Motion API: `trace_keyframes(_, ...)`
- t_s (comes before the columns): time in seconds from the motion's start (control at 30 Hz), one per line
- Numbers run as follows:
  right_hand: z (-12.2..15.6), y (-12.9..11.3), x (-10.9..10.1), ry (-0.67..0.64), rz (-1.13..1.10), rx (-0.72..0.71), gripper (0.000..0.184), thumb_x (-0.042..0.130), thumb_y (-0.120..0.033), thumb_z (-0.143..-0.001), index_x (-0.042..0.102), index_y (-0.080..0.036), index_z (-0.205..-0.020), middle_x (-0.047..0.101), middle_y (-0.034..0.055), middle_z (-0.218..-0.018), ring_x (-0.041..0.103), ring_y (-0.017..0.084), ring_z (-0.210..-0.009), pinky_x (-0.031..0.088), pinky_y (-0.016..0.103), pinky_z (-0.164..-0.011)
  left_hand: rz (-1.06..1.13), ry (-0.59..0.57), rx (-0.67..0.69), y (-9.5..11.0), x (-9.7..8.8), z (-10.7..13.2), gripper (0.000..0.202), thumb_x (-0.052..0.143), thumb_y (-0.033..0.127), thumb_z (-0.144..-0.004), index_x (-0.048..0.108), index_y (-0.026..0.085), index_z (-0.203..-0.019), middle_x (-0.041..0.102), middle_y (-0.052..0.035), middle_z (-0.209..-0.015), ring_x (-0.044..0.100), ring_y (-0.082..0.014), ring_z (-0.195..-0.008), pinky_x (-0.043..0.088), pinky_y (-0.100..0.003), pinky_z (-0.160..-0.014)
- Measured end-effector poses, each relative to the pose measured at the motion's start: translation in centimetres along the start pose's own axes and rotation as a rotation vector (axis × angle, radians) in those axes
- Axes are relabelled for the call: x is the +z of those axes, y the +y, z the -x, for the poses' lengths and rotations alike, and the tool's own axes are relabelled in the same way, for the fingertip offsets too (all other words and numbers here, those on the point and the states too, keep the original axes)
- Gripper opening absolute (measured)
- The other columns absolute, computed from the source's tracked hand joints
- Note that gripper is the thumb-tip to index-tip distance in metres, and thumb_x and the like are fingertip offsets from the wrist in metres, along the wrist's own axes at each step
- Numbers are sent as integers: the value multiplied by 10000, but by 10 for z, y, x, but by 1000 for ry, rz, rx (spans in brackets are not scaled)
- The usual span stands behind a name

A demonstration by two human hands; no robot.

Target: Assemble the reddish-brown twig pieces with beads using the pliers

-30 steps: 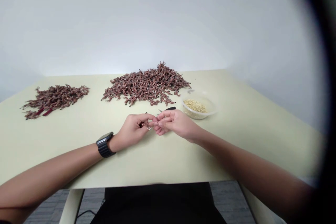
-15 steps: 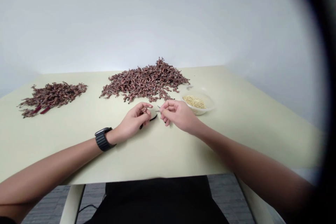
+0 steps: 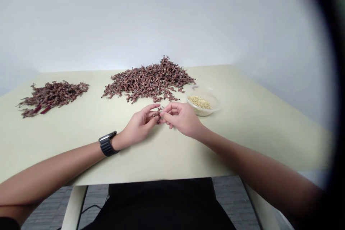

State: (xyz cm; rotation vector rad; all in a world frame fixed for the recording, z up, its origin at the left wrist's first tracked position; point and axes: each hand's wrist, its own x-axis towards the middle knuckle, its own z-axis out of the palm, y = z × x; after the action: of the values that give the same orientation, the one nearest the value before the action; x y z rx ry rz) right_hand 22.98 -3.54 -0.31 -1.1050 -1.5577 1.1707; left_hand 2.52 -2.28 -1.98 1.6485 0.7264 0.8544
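My left hand (image 3: 140, 124) is curled, its thumb and fingers closed on a small reddish-brown piece (image 3: 159, 112) like those in the piles. Right up against it, my right hand (image 3: 183, 118) pinches a thin, pointed metal tool (image 3: 162, 107); only its tip shows, close to the piece. Most of the tool is covered by my fingers, so its exact kind is unclear. The fingertips of both hands nearly meet or overlap above the table. Just beyond my right hand stands a clear plastic bowl (image 3: 217, 107) with small gold-coloured bits (image 3: 199, 102) in it.
A large pile of small reddish-brown pieces (image 3: 148, 81) lies beyond my hands on the pale yellow table (image 3: 172, 158). Far left is a smaller pile (image 3: 56, 94), with two dark red sticks (image 3: 45, 109) at its front. Behind the table rises a white wall (image 3: 134, 14).
My left hand has moved right, closing the gap to my right hand, and the brown piece now meets the tool's tip. A dark, thin strip under my left hand no longer shows.
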Motion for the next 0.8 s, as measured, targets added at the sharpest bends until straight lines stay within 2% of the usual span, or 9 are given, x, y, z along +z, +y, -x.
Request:
trace_keyframes(0.2, -1, 1, 1, -17, -33, 43, 126, 688, -293, -854, 662, -172, -831, 727, 38, -720, 625, 124, -557, 549, 248, -504, -93, -15, 30, 2, 2, 4, 561, 563, 271, -1015, 396, 133, -1533, 735, -136, -1115, 705, -203, -1053, 535, -372, -1000)
trace_keyframes(0.6, 1, -4, -1, -63, -75, 88, 82, 685, -245, -834, 666, -170, -808, 727, 40, -706, 620, 120, -545, 545, 252, -517, -327, 8, 66, 9, 1, 7, 539, 567, 265, -994, 465, 137, -1508, 756, -133, -1153, 736, -189, -1003, 584, -289, -873)
trace_keyframes(0.8, 1, -3, -1, -79, -101, 123, 80, 684, -235, -833, 655, -171, -794, 723, 37, -694, 615, 118, -551, 549, 247, -520, -328, 8, 78, 7, 1, 7, 508, 554, 276, -1002, 487, 137, -1486, 745, -138, -1197, 735, -195, -1037, 585, -312, -918)
